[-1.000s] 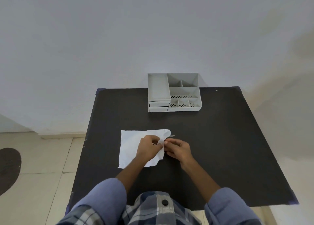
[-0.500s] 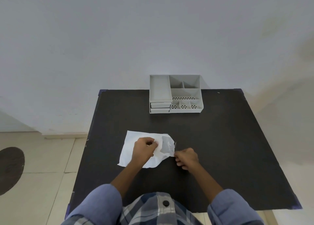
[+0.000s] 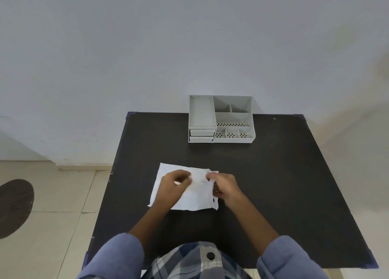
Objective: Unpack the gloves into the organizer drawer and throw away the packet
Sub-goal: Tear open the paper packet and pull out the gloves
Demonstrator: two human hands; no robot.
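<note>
packet [image 3: 193, 196] on table [image 3: 273, 173], organizer [image 3: 221, 119] behind

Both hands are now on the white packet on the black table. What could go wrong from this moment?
1. Both hands, left and right, pinch the thin white packet at its top edge; a rough tear may also damage the gloves inside, which are not visible.
2. The organizer stands far back against the wall with both drawers shut, so a hand must be freed to open one, and loose gloves may slip onto the table.

Soft, even, dimmish light; faint shadows on the plain pale wall [image 3: 147, 47] at right. Wide-angle bending at edges; moving hands slightly blurred.
</note>
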